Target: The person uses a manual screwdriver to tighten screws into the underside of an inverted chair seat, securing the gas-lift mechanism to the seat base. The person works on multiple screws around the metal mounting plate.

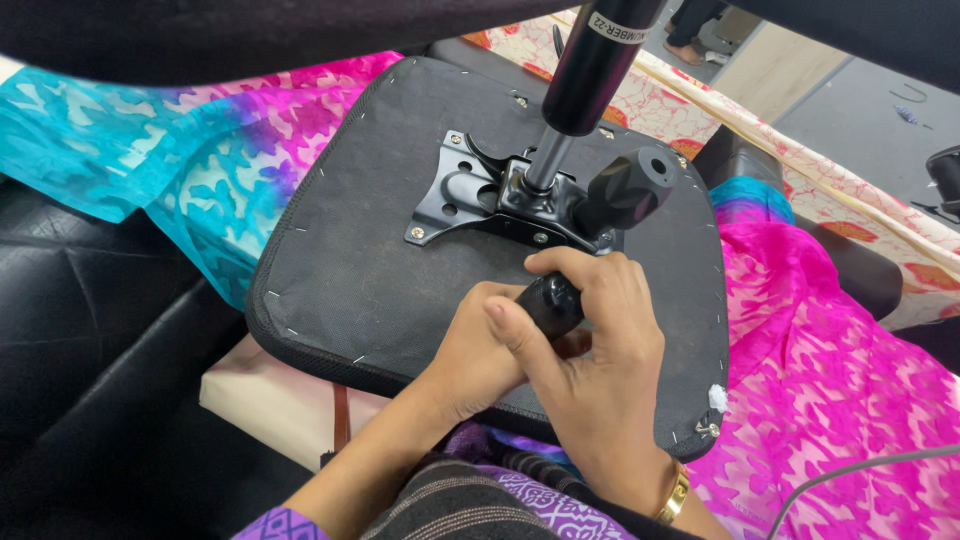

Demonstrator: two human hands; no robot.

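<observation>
Two hands, left hand (pixel 470 350) and right hand (pixel 590 350), both wrapped on one black handle (pixel 550 300). One upturned seat base (pixel 370 260), one metal mounting plate (pixel 470 195), one gas cylinder (pixel 590 65), one round black knob (pixel 630 185). One gold bangle (pixel 675 497), one grey cable (pixel 860 468), plus three visible bolts on that plate, rest hidden.

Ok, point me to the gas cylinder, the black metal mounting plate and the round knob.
gas cylinder (pixel 590 70), head view, on its black barrel.
mounting plate (pixel 455 190), head view, on its left wing.
round knob (pixel 630 188), head view, on its side.
</observation>
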